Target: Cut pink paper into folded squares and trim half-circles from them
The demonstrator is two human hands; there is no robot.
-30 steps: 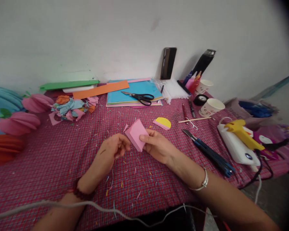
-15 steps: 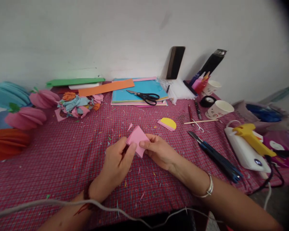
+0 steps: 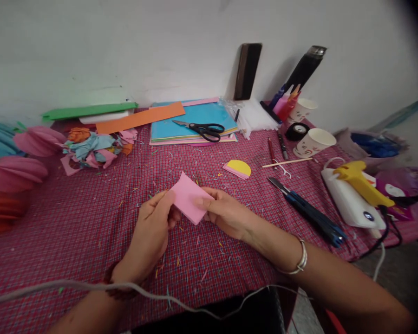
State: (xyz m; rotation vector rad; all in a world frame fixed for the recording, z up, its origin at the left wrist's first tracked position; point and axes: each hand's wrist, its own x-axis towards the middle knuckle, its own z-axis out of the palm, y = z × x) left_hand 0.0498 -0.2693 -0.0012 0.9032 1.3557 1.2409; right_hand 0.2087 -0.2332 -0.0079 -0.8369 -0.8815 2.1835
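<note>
A pink stack of paper, roughly square, is held between both hands above the checked cloth. My left hand pinches its left edge, thumb on top. On the right side my right hand grips it, thumb across the upper face and fingers hidden underneath. Beyond the hands lies a half-round yellow and pink paper piece. A blue utility knife with its blade out rests to the right of my right hand. Black-handled scissors lie on a pile of coloured sheets.
Crumpled paper scraps and paper pumpkins are at left. A yellow glue gun sits on a white box at right, near paper cups. A pale cable crosses in front, over my left wrist.
The pink paper has turned and shows more of its face. My left hand has shifted left and changed its hold to the left edge. The whole view has moved slightly.
</note>
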